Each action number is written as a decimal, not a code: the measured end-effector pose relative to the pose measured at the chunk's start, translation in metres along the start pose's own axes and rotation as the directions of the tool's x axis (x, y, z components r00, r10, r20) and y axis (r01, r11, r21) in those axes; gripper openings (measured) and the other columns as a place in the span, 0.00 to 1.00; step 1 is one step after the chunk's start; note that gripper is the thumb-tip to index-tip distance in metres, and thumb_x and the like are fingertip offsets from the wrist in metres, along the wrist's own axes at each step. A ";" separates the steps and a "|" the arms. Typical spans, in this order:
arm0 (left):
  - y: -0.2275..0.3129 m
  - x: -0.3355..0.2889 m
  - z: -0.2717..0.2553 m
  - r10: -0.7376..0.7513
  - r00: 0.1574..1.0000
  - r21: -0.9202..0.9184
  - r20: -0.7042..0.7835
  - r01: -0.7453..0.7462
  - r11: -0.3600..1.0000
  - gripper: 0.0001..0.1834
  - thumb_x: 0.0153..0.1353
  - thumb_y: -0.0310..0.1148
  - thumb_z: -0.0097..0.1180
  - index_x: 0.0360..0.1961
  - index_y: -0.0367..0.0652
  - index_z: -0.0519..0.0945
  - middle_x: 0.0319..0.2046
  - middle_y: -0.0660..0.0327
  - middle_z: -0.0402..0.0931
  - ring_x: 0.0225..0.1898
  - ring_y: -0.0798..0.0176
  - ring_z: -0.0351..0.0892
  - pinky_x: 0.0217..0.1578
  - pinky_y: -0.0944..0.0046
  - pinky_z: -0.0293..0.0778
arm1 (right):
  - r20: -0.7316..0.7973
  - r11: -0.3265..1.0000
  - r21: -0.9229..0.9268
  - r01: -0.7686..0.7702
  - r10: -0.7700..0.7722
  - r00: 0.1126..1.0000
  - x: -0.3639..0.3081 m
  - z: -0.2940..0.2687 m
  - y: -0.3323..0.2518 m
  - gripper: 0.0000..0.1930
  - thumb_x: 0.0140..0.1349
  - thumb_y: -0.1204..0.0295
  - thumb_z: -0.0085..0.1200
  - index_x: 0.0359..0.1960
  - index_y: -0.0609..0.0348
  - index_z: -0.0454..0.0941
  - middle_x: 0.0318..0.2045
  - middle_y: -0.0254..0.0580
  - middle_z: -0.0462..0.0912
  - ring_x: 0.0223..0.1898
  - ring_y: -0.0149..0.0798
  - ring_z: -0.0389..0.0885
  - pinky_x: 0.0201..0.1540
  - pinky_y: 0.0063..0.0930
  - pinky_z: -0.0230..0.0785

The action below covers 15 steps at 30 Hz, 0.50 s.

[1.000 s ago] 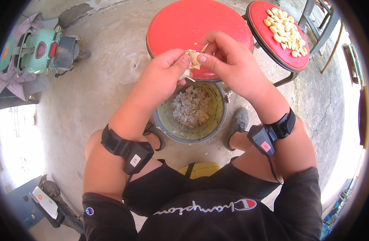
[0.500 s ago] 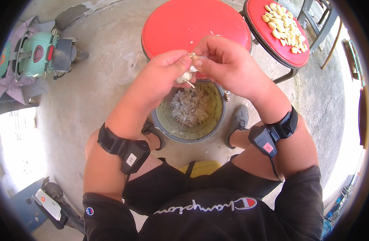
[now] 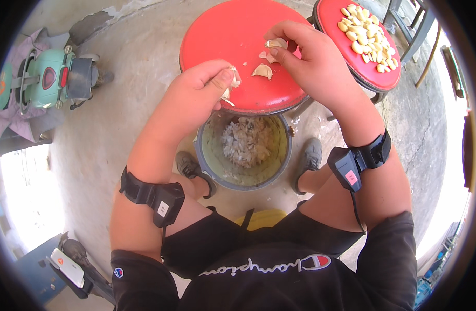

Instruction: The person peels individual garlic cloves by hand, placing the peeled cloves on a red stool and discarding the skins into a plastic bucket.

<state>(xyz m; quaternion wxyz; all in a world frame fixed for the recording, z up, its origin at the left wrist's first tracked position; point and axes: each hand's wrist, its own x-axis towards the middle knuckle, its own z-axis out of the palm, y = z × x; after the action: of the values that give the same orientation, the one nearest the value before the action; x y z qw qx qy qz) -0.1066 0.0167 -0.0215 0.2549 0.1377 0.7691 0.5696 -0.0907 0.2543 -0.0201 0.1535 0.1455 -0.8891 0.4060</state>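
My left hand (image 3: 209, 83) is closed round the rest of a garlic bulb (image 3: 230, 85), whose white skin and stem end stick out past the fingers. Over the red round stool (image 3: 222, 36), my right hand (image 3: 300, 49) pinches a garlic clove (image 3: 275, 43) between thumb and fingers. Just below it, a loose unpeeled clove (image 3: 263, 71) lies on the red seat. Scraps of garlic skin (image 3: 269, 57) show beside it. Under the stool's near edge stands a bucket (image 3: 212, 166) holding a heap of pale garlic skins (image 3: 247, 141).
A second red stool (image 3: 334, 13) at the upper right carries many peeled garlic cloves (image 3: 365, 33). A green scooter (image 3: 48, 75) stands at the left. My shoes (image 3: 311, 154) flank the bucket. A phone (image 3: 66, 267) is mounted at the lower left.
My hands have parted: the garlic bulb stayed in the left, and the right moved up and away with a clove. A loose clove and skin scraps now show on the stool.
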 end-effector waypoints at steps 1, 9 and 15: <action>0.000 0.003 0.001 0.058 0.996 0.186 -0.075 -0.043 0.982 0.17 0.72 0.46 0.52 0.44 0.41 0.80 0.34 0.63 0.80 0.38 0.63 0.81 0.37 0.62 0.77 | -0.042 0.985 -0.155 0.081 -0.088 0.995 0.002 0.002 0.008 0.07 0.59 0.77 0.57 0.39 0.62 0.79 0.32 0.45 0.82 0.38 0.47 0.82 0.43 0.38 0.74; -0.003 0.026 0.009 0.313 0.942 0.847 -0.122 -0.066 0.528 0.18 0.64 0.41 0.61 0.52 0.44 0.80 0.40 0.52 0.81 0.41 0.50 0.82 0.42 0.53 0.76 | 0.059 0.924 -0.312 0.222 -0.215 0.975 0.013 0.029 0.030 0.08 0.55 0.75 0.57 0.37 0.58 0.82 0.33 0.46 0.82 0.43 0.52 0.78 0.50 0.43 0.72; -0.019 0.018 -0.003 0.269 0.921 0.578 -0.282 -0.061 0.814 0.22 0.65 0.43 0.60 0.54 0.40 0.78 0.43 0.46 0.82 0.45 0.49 0.83 0.45 0.55 0.77 | -0.023 0.916 -0.305 0.262 -0.282 0.959 0.004 0.006 -0.009 0.07 0.51 0.75 0.56 0.33 0.61 0.81 0.30 0.48 0.81 0.38 0.52 0.79 0.43 0.45 0.73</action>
<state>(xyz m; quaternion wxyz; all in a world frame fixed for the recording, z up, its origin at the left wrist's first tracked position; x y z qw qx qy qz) -0.1214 0.0172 -0.0429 0.0109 0.1696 0.9192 0.3551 -0.0914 0.2434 -0.0163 0.2579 0.2293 -0.9057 0.2461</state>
